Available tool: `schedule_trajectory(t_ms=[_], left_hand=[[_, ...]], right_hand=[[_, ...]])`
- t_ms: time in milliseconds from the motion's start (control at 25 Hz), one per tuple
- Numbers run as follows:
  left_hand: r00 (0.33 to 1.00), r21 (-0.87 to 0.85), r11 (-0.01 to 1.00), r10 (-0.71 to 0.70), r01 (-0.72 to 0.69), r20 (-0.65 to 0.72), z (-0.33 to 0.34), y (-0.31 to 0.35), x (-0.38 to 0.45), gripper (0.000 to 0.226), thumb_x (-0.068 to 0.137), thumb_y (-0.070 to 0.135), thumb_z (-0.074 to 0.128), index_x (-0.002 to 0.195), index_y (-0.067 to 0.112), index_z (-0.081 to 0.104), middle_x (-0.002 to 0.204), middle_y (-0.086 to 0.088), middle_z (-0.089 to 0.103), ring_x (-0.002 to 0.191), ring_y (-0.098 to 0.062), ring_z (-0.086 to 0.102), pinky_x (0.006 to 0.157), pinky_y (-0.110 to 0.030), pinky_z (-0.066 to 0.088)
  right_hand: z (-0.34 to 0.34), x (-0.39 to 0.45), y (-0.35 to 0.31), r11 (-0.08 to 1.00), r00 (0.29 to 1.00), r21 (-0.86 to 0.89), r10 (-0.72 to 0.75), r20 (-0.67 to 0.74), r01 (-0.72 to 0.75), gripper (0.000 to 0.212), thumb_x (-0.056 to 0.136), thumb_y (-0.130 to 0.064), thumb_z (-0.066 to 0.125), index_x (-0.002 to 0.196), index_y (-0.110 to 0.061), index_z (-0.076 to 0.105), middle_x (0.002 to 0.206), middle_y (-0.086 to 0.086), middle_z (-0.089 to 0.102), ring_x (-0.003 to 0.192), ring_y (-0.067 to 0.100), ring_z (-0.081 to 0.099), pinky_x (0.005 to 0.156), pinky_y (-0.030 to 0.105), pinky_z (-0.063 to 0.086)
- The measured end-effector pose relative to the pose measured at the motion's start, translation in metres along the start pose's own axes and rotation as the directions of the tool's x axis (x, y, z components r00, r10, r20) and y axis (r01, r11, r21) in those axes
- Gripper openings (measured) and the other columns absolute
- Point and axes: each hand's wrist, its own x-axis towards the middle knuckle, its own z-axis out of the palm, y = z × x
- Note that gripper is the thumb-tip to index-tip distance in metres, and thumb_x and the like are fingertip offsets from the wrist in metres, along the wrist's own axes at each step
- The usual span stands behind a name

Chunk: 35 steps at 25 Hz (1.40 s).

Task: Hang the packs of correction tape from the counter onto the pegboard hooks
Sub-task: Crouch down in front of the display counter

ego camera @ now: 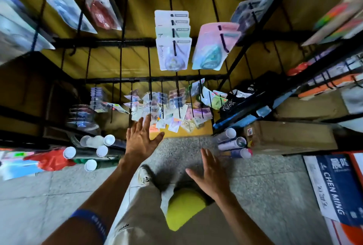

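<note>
I saw both hands empty and spread, left hand (140, 139) reaching toward loose packs (172, 115) heaped on the desk (204, 128), right hand (211, 174) lower; some packs already on hooks (173, 34), most left.

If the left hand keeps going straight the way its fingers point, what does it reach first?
Most likely the loose pile of packs on the low counter: the open, empty left hand has its fingertips right at the pile's near edge. Depth is unclear, so the hanging packs above may come first.
</note>
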Motion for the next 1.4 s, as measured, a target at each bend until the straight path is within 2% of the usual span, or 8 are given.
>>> schedule_trajectory(t_ms=[200,400,560,720,840,960,1200,1400], left_hand=[[0.998,0.034,0.999,-0.022,0.024,-0.061,0.034,-0.017,0.022,0.097,0.073,0.079,0.017,0.155,0.027,0.013,0.159,-0.011,0.027,0.145,-0.031,0.025,0.116,-0.054,0.015],[0.997,0.043,0.997,-0.055,0.057,-0.046,0.134,-0.031,0.055,0.098,0.074,0.078,0.02,0.155,0.024,0.014,0.157,-0.011,0.029,0.143,-0.032,0.028,0.116,-0.054,0.018],[0.993,-0.001,0.994,-0.112,0.113,-0.037,0.233,-0.051,0.105,0.1,0.073,0.078,0.024,0.155,0.021,0.017,0.159,-0.007,0.026,0.145,-0.028,0.023,0.116,-0.053,0.02],[0.983,-0.112,0.981,-0.17,0.161,-0.076,0.316,-0.082,0.166,0.097,0.077,0.075,0.036,0.155,0.022,0.016,0.16,-0.01,0.024,0.147,-0.029,0.02,0.117,-0.052,0.017],[0.976,-0.107,0.981,-0.175,0.162,-0.126,0.357,-0.097,0.202,0.088,0.086,0.066,0.048,0.155,0.025,0.013,0.161,-0.009,0.019,0.148,-0.028,0.016,0.118,-0.051,0.013],[0.973,-0.097,0.985,-0.157,0.142,-0.171,0.385,-0.107,0.214,0.089,0.086,0.069,0.045,0.156,0.027,0.008,0.163,-0.008,0.014,0.149,-0.027,0.013,0.117,-0.054,0.011],[0.947,-0.157,0.984,-0.126,0.082,-0.295,0.393,-0.102,0.176,0.088,0.087,0.067,0.045,0.155,0.027,0.009,0.163,-0.006,0.015,0.149,-0.025,0.014,0.117,-0.053,0.011],[0.946,-0.153,0.988,-0.083,0.036,-0.313,0.393,-0.088,0.126,0.086,0.089,0.066,0.044,0.155,0.025,0.007,0.162,-0.01,0.016,0.149,-0.028,0.014,0.116,-0.056,0.012]], right_hand=[[0.02,0.043,0.005,0.998,1.0,-0.058,-0.019,0.024,0.02,0.112,0.06,-0.092,0.004,0.154,-0.033,-0.005,0.164,0.0,-0.001,0.15,0.026,0.007,0.117,0.047,0.021],[0.075,0.118,0.057,0.986,0.997,-0.153,-0.074,-0.027,0.069,0.109,0.066,-0.089,0.004,0.155,-0.027,0.002,0.164,0.004,0.004,0.149,0.029,0.013,0.114,0.047,0.023],[0.154,0.186,0.094,0.982,0.994,-0.162,-0.105,-0.024,0.099,0.107,0.07,-0.089,0.017,0.156,-0.025,0.008,0.164,0.004,0.01,0.147,0.033,0.017,0.114,0.049,0.022],[0.251,0.26,0.12,0.978,0.993,-0.17,-0.12,0.009,0.12,0.112,0.065,-0.092,0.014,0.155,-0.027,0.01,0.163,0.002,0.013,0.149,0.029,0.014,0.115,0.051,0.022],[0.308,0.297,0.133,0.981,0.993,-0.152,-0.12,0.015,0.121,0.121,0.057,-0.098,-0.001,0.155,-0.027,0.007,0.163,0.003,0.012,0.149,0.028,0.013,0.116,0.05,0.023],[0.344,0.31,0.142,0.986,0.993,-0.119,-0.117,0.031,0.12,0.122,0.056,-0.097,-0.001,0.156,-0.027,0.003,0.164,0.004,0.007,0.15,0.032,0.007,0.119,0.051,0.014],[0.362,0.288,0.146,0.991,0.993,-0.063,-0.116,-0.004,0.115,0.102,0.075,-0.085,0.034,0.154,-0.032,-0.002,0.164,-0.001,0.003,0.15,0.027,0.004,0.12,0.047,0.015],[0.357,0.243,0.151,0.99,0.99,-0.069,-0.131,-0.06,0.126,0.102,0.075,-0.086,0.034,0.155,-0.032,0.0,0.164,-0.001,0.004,0.15,0.028,0.008,0.12,0.048,0.011]])
